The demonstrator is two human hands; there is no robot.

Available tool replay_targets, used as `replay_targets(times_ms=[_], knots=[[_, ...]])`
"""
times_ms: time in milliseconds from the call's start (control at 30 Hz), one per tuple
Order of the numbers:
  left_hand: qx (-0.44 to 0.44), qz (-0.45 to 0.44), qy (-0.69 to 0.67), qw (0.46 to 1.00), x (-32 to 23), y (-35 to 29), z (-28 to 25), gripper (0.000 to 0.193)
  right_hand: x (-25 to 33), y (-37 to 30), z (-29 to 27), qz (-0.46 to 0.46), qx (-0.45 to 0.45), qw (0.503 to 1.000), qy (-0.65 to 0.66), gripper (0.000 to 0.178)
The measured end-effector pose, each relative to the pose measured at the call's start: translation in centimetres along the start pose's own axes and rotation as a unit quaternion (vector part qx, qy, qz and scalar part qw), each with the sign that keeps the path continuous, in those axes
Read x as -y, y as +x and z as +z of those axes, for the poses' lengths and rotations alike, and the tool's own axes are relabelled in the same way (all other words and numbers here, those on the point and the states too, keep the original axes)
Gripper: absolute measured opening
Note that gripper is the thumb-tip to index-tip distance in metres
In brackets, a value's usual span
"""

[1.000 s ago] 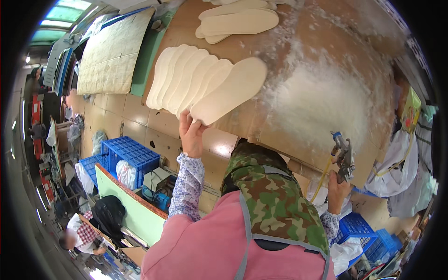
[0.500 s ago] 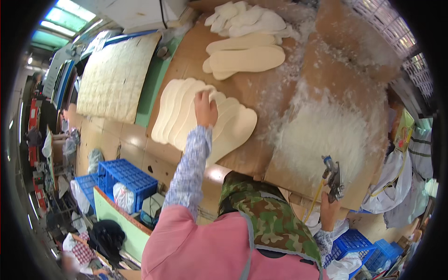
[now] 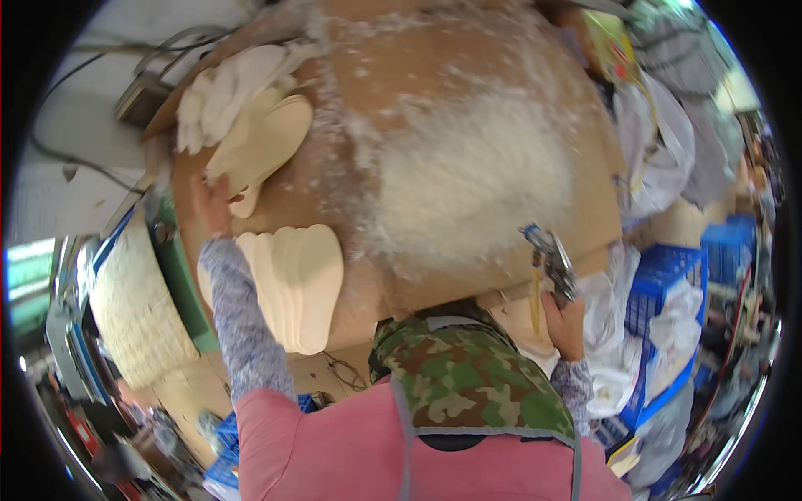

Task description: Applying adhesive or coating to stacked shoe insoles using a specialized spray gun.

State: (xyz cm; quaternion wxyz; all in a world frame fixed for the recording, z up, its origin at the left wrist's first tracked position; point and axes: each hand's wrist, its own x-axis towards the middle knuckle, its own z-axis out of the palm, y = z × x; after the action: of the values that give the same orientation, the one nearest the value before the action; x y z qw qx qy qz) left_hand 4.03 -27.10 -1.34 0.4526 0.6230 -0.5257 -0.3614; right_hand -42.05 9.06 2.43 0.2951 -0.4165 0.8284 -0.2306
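My left hand (image 3: 215, 204) reaches to the far left of the table. Its fingers are closed about the near end of a cream insole (image 3: 266, 144), which lies on another one; motion blurs the fingertips somewhat. Just nearer to me, a row of overlapping insoles (image 3: 294, 284) is fanned out, partly behind my left forearm. At the front right, my right hand (image 3: 565, 324) is wrapped round a metal spray gun (image 3: 555, 263) with a blue tip and a yellow hose. The gun's nozzle end is over the cardboard, beside a patch of white fuzzy residue (image 3: 476, 179).
Brown cardboard (image 3: 418, 50) covers the table, strewn with white fibres. More pale insoles (image 3: 234, 88) lie heaped at the far left. A pale board (image 3: 138, 305) stands left of the table. Blue crates (image 3: 660, 288) and white plastic bags (image 3: 656, 142) are at the right.
The view has swung to the right. My left hand has moved from the fanned insoles to the insoles farther back. My right hand still holds the spray gun.
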Motion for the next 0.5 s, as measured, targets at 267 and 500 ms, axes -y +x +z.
replay_targets(times_ms=[267,500], knots=[[0.2,-0.037,-0.289,0.936,-15.9,-14.6,12.8,0.03,-1.6,0.1,-1.5,-0.029,-0.014,0.989,0.143,0.019],[0.214,-0.157,-0.128,0.956,-4.0,-23.4,23.4,0.037,-3.0,0.5,-4.6,-0.057,0.053,0.986,0.144,0.023]])
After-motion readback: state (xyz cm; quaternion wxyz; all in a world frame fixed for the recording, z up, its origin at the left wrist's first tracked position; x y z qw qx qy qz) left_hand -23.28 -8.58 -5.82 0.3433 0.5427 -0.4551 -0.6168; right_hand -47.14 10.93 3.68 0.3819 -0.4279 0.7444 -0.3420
